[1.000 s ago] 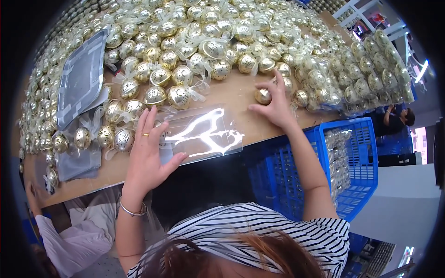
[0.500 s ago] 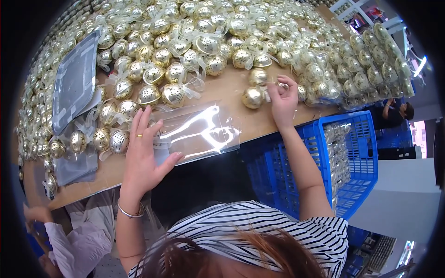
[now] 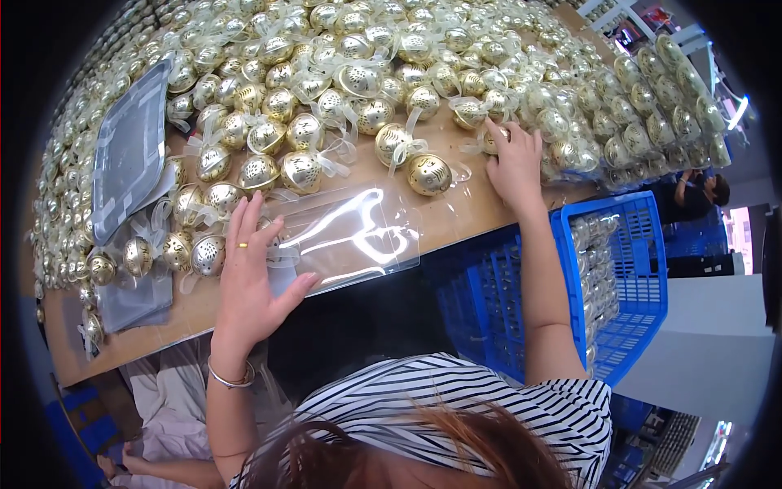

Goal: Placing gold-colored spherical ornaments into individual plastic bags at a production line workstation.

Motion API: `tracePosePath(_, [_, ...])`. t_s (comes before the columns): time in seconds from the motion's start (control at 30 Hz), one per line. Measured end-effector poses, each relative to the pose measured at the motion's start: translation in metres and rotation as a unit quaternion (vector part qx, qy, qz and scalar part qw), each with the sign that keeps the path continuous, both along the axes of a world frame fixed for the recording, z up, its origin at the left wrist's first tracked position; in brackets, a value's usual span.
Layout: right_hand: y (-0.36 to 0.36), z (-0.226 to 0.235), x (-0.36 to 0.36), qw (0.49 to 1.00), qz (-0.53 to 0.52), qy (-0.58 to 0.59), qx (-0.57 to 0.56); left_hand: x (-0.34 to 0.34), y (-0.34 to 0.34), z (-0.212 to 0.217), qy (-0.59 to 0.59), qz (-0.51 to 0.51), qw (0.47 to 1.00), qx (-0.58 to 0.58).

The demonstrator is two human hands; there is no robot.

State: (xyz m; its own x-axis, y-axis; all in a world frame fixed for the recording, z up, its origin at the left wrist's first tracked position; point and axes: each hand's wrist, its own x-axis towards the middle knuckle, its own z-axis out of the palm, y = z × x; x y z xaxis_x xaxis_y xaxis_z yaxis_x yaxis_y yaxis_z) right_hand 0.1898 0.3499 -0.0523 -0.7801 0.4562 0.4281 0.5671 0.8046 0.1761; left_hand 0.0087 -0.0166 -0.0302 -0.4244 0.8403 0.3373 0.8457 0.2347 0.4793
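Observation:
My left hand, fingers spread, lies on the left end of a clear plastic packaging sheet or tray at the table's front edge. Glare hides part of its shape. Small gold ball ornaments with pale ribbons sit beside that hand. To the right, my right hand has its thumb and fingers around another gold ball ornament, partly covered by them. Two ribboned ornaments, one patterned and one in front of it, lie between my hands, apart from the pile.
Many more gold ornaments cover the table. Stacked packs of ornaments stand at the right. A blue crate holding packed ornaments is below the right edge. A grey taped tray leans at left. Another person's arm shows lower left.
My right hand has moved right, away from the two ornaments, to another ornament. Those two have shifted left and lie apart from it. My left hand has stayed in place.

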Motion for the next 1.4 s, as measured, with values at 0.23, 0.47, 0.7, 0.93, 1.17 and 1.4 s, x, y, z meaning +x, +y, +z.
tracePosePath(0.23, [-0.054,0.037,0.008,0.945,0.116,0.242,-0.184,-0.002,-0.003,-0.004,0.003,0.002,1.0,0.006])
tracePosePath(0.47, [-0.126,0.017,0.014,0.936,0.159,0.047,-0.312,-0.004,-0.003,-0.005,-0.005,0.003,1.0,0.007])
tracePosePath(0.7, [-0.112,0.029,-0.05,0.461,0.191,-0.177,-0.849,-0.005,-0.005,-0.004,-0.042,-0.012,0.999,0.018])
tracePosePath(0.93, [-0.185,0.012,-0.093,0.523,0.224,-0.185,-0.801,-0.003,-0.008,-0.011,-0.021,-0.004,0.999,0.035])
tracePosePath(1.17, [-0.174,0.009,-0.091,0.616,0.376,-0.222,-0.655,-0.01,-0.006,-0.012,-0.064,-0.036,0.995,0.062])
tracePosePath(1.4, [-0.171,0.001,-0.1,0.707,0.562,-0.091,-0.42,-0.016,-0.009,-0.015,-0.092,-0.059,0.99,0.09])
